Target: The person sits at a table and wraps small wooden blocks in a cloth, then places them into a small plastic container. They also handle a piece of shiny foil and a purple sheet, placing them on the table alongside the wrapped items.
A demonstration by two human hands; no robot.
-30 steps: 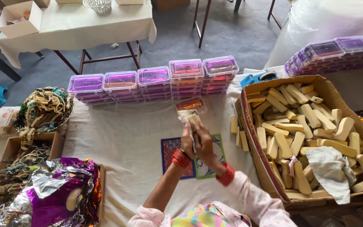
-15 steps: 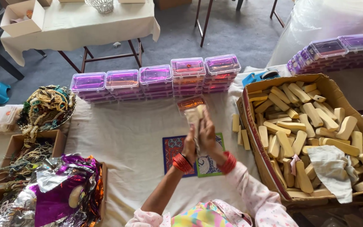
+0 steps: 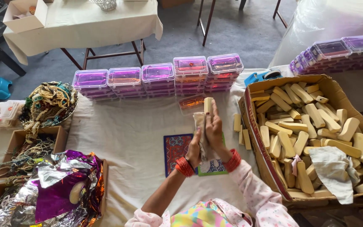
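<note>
Centre table, twelve o'clock of cards (image 3: 175,147): right hand (image 3: 214,131) grasps wooden block (image 3: 208,105), left hand (image 3: 195,148) clenches cloth (image 3: 201,134); block could slip free.

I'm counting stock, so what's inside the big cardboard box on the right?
The cardboard box holds a loose heap of pale wooden blocks, with a crumpled grey cloth lying on top. Whatever is beneath the cloth and the top blocks is covered.

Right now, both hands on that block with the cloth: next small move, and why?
Probably keep rubbing the cloth up the pale wooden block. The right hand holds the block upright, the left hand presses the cloth low against it, and the block's top stands bare above the cloth.
</note>
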